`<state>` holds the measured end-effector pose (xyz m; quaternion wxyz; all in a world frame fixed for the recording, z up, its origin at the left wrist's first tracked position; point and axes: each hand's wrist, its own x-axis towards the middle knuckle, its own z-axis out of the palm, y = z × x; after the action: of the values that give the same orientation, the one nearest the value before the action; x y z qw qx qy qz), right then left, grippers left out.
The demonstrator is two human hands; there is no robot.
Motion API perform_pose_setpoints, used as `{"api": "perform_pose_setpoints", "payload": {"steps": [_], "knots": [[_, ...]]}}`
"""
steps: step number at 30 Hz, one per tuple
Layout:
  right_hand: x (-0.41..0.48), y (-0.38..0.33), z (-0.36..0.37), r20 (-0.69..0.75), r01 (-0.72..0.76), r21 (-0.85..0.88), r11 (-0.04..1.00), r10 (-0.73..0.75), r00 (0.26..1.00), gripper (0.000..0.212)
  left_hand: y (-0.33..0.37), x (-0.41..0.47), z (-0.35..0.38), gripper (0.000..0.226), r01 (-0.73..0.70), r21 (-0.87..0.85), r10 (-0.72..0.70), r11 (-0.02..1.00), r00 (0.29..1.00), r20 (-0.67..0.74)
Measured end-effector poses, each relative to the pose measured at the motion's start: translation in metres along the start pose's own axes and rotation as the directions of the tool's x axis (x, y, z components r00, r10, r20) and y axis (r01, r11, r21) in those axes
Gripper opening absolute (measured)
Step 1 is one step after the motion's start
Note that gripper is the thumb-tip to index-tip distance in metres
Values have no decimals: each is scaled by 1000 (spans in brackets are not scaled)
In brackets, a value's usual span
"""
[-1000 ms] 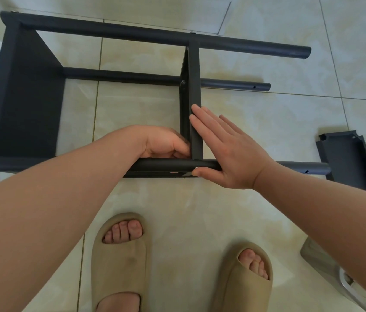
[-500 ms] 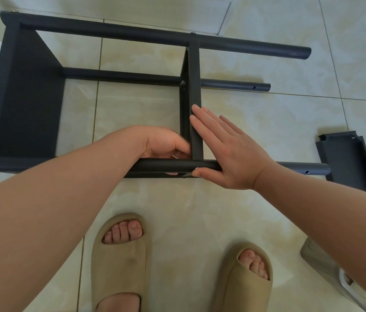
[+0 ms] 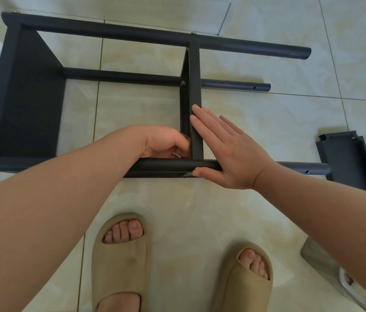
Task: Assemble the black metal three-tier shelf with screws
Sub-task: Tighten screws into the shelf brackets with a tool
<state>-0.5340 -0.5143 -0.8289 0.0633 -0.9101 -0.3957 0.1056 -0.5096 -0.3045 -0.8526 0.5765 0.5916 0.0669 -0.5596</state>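
Fastening the middle tier (image 3: 194, 86) to the near pole (image 3: 166, 164) looks like the step in hand. The shelf (image 3: 31, 97) lies on its side on the floor (image 3: 267, 122), its end tier at the left and the poles' free ends pointing right.

The left hand (image 3: 166, 143) is curled just inside the corner where the tier meets the near pole. Its fingertips are hidden behind the tier. Something small glints there, but I cannot tell whether it pinches a screw. The right hand (image 3: 229, 149) is flat, with straight fingers pressed along the tier's right face and the thumb hooked under the pole.

To do this well:
- Hold the tier square to the pole with the flat hand, so the holes line up before anything is turned.
- Start the thread by fingers and lightly, since a tilted screw would likely cross-thread.
- Use the seated screw (image 3: 183, 82) on the far lower pole as a guide to how this joint should sit.
- Leave final tightening until all the corners are started.

One tier (image 3: 346, 158) lies loose by the near pole's free end, beside an open hole (image 3: 307, 171). Two slippered feet stand nearer, on the floor.
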Motion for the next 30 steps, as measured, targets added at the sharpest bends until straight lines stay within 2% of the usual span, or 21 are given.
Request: {"api": "perform_pose_setpoints", "payload": {"steps": [7, 10, 15, 18, 24, 30], "knots": [[0, 0, 0, -16, 1, 9, 1000, -1, 1000, 98, 3, -4, 2, 21, 3, 130, -3, 992, 1000, 0], [0, 0, 0, -15, 1, 9, 1000, -1, 1000, 98, 2, -4, 2, 20, 0, 106, 0, 994, 1000, -2], [0, -1, 0, -11, -1, 7, 1000, 1, 1000, 98, 0, 0, -1, 32, -16, 3, 16, 1000, 1000, 23], [0, 0, 0, -8, -2, 3, 1000, 2, 1000, 98, -1, 2, -2, 22, -3, -32, 3, 999, 1000, 1], [0, 0, 0, -11, -1, 11, 1000, 1, 1000, 98, 3, -3, 2, 28, 46, 81, -48, 996, 999, 18], [0, 0, -1, -6, -3, 7, 1000, 3, 1000, 98, 1, -3, 0, 22, 5, 57, -6, 998, 1000, 9]]}}
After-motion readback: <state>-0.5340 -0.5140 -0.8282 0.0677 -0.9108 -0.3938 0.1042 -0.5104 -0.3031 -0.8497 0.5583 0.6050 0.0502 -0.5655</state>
